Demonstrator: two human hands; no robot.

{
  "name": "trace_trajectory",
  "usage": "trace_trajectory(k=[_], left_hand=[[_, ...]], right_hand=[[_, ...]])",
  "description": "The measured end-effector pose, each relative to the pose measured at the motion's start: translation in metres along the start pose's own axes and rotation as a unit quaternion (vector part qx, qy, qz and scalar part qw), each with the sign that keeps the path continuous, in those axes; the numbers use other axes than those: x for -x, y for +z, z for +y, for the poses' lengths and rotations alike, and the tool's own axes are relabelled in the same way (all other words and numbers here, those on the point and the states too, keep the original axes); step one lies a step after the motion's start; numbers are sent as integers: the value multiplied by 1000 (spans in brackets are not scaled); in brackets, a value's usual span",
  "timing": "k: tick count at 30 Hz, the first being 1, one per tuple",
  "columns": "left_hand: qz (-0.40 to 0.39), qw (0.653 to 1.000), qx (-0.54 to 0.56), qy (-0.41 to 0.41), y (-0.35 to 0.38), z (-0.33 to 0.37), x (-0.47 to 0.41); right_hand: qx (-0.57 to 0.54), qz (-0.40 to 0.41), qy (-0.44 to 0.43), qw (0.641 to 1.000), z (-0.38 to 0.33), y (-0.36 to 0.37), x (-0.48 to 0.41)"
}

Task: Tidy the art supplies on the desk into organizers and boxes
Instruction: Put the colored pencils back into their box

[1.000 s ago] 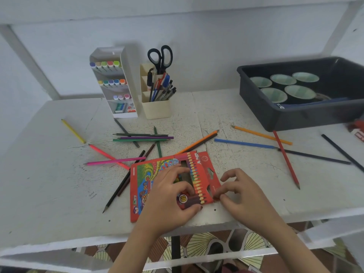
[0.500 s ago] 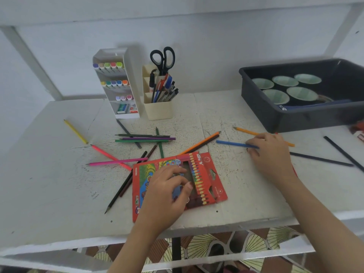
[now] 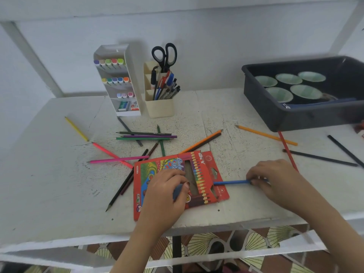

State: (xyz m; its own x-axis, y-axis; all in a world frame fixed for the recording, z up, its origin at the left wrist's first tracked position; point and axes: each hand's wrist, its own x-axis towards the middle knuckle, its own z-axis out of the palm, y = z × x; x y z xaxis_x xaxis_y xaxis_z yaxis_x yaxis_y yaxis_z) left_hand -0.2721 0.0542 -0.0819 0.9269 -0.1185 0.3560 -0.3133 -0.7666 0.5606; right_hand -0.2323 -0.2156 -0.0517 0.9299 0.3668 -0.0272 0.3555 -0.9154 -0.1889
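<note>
A red coloured-pencil box [image 3: 204, 170] lies flat near the desk's front edge, its open flap to the right. My left hand [image 3: 165, 192] holds the box with curled fingers, thumb by its window. A blue pencil [image 3: 232, 182] lies level, pinched by my right hand [image 3: 275, 180], and its left end is at the box's open right end. Several loose pencils lie around: yellow [image 3: 76, 129], pink [image 3: 118, 159], a green and purple group [image 3: 143, 135], orange [image 3: 266, 134], red [image 3: 287, 150], black [image 3: 319, 157].
A white marker organizer [image 3: 118, 79] and a cream pen holder [image 3: 159, 107] with scissors [image 3: 164, 55] stand at the back. A dark bin [image 3: 295, 115] holding green cups [image 3: 305, 91] sits back right. The desk edge [image 3: 197, 227] runs just below my hands.
My right hand reached out to the blue pencil, picked it up and brought it back to the box's open end. My left hand stayed on the box.
</note>
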Motion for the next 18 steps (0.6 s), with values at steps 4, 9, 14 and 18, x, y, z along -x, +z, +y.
trace_trajectory(k=[4, 9, 14, 18], left_hand=[[7, 1000, 8, 0, 2, -1, 0], [0, 1000, 14, 17, 4, -1, 0], [-17, 999, 18, 25, 1, 1, 2], [-27, 999, 17, 20, 1, 0, 3]], right_hand=[[-3, -3, -17, 1000, -12, 6, 6], [-27, 52, -75, 995, -37, 12, 6], [-60, 83, -94, 990, -56, 21, 11], [-68, 138, -27, 988, -56, 23, 18]])
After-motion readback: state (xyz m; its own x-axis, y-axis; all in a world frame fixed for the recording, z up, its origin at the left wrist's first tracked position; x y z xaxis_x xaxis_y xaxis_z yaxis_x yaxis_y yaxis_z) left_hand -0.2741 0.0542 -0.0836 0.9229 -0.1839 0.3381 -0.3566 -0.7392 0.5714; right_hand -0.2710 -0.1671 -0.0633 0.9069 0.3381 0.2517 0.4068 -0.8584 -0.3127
